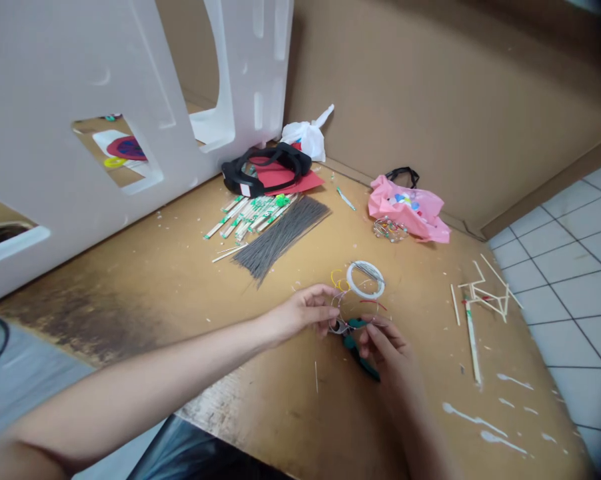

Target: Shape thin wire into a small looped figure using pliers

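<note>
My left hand [313,308] pinches one side of a thin wire loop [348,323] between thumb and fingers. At the loop's lower right side, the fingers of my right hand [384,343] are closed on the same wire. Pliers with dark green handles [350,342] lie on the table beneath my hands, partly hidden by them. Just beyond is a white ring [349,285] with grey wire pieces lying across it. Yellow wire [336,280] curls beside that ring, and a short red wire [373,304] shows behind the loop.
A bundle of grey wires [285,237] lies beyond my left hand, near wrapped chopsticks [248,215] and a black headset strap [240,180]. A pink bag [433,217] sits at the back. Joined sticks [488,303] and white smears lie rightward. A white plastic panel [130,60] stands left.
</note>
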`<act>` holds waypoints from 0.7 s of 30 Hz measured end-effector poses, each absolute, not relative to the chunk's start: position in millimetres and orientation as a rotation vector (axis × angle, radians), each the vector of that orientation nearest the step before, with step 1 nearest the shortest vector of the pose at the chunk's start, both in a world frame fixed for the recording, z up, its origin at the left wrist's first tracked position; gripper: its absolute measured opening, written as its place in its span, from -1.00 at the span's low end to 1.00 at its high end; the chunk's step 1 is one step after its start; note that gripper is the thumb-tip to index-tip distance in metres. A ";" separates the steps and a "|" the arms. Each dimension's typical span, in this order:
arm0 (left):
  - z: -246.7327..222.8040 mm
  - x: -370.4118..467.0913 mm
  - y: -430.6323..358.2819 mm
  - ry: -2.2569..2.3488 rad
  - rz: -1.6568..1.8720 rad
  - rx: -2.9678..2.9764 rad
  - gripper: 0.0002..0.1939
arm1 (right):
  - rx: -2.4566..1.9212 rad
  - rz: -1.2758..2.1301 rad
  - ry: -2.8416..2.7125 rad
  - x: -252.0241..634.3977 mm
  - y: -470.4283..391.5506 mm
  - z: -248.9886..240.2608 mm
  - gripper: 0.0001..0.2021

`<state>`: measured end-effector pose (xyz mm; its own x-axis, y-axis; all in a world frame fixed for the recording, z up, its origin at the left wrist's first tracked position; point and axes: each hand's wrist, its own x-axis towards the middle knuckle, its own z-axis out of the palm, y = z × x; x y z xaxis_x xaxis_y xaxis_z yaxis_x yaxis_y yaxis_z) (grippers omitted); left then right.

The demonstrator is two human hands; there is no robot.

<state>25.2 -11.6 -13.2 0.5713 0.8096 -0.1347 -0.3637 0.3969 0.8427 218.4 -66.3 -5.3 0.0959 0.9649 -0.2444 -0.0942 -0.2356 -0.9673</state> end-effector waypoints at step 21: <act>-17.3 24.9 -11.1 0.693 0.850 0.979 -0.58 | -1.361 1.351 -0.899 218.6 -65.3 -8.0 -0.79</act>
